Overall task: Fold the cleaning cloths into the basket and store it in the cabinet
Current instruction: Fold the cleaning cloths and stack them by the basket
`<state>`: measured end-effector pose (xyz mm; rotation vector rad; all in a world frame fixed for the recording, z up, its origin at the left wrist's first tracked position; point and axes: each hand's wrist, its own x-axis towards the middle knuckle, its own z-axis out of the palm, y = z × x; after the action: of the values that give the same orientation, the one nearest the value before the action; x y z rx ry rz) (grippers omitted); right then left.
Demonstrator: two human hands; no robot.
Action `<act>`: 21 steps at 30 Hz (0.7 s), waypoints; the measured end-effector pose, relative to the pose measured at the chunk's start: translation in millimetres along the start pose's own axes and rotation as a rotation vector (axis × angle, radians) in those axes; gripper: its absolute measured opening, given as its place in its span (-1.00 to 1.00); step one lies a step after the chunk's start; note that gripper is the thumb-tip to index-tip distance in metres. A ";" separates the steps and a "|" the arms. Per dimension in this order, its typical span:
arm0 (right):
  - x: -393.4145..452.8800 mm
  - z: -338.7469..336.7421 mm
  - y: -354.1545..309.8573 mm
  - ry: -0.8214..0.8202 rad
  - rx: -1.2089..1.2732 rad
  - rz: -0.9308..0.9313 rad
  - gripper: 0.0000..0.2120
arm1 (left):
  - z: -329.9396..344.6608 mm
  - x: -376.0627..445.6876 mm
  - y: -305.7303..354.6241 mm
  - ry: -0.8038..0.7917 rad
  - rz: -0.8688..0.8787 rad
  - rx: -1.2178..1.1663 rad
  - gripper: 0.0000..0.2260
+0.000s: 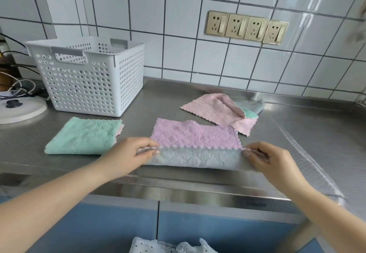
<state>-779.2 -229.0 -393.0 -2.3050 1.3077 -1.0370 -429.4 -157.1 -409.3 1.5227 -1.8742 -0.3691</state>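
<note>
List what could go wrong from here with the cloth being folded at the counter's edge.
1. The purple and grey cloth lies at the counter's front edge; if the left hand or right hand loses its pinched corner, the fold could fall open or slip off.
2. The two corners may not meet the far edge evenly, leaving a crooked fold.
3. The pink cloth lies close behind and could get dragged.

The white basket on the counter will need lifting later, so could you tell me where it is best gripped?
Judging by its shape, grip the white basket by the grey-topped handle cut-out in its near wall and the matching one in the far wall, with the hands coming from above. It stands upright and open-topped.
</note>
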 end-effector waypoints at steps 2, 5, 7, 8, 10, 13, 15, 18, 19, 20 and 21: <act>23.2 2.5 -0.7 0.025 0.059 0.071 -0.87 | -4.3 24.2 -4.4 0.080 -0.066 -0.071 -0.87; 55.9 9.9 7.4 0.000 0.057 0.171 -0.91 | -3.2 58.2 -12.2 0.124 -0.161 -0.116 -0.87; 77.4 18.0 16.3 -0.036 0.016 0.231 -0.96 | 2.3 80.5 -19.7 0.131 -0.207 -0.094 -0.76; 86.7 22.7 20.8 -0.074 -0.009 0.252 -0.92 | 5.2 90.3 -22.8 0.129 -0.227 -0.083 -0.70; 104.2 32.2 31.5 -0.143 -0.052 0.287 -0.86 | 11.4 108.2 -31.3 0.102 -0.273 -0.053 -0.62; 123.1 43.4 45.5 -0.172 -0.072 0.336 -0.83 | 17.5 129.2 -48.4 0.072 -0.336 -0.056 -0.57; 132.5 49.8 52.9 -0.171 -0.087 0.365 -0.84 | 19.9 139.4 -56.3 0.076 -0.364 -0.062 -0.56; 141.0 56.2 58.8 -0.172 -0.091 0.417 -0.90 | 24.7 150.8 -65.3 0.086 -0.403 -0.047 -0.56; 142.8 58.0 60.5 -0.176 -0.093 0.433 -0.91 | 26.3 153.4 -67.6 0.085 -0.416 -0.043 -0.56; 144.1 58.8 61.1 -0.180 -0.099 0.439 -0.92 | 27.8 155.6 -69.6 0.084 -0.425 -0.040 -0.56; 146.0 60.1 62.2 -0.183 -0.106 0.439 -0.92 | 29.2 158.1 -71.5 0.082 -0.431 -0.039 -0.56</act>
<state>-727.4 -390.1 -405.2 -1.9881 1.7162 -0.6121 -407.8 -331.3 -422.0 1.8824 -1.4589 -0.5246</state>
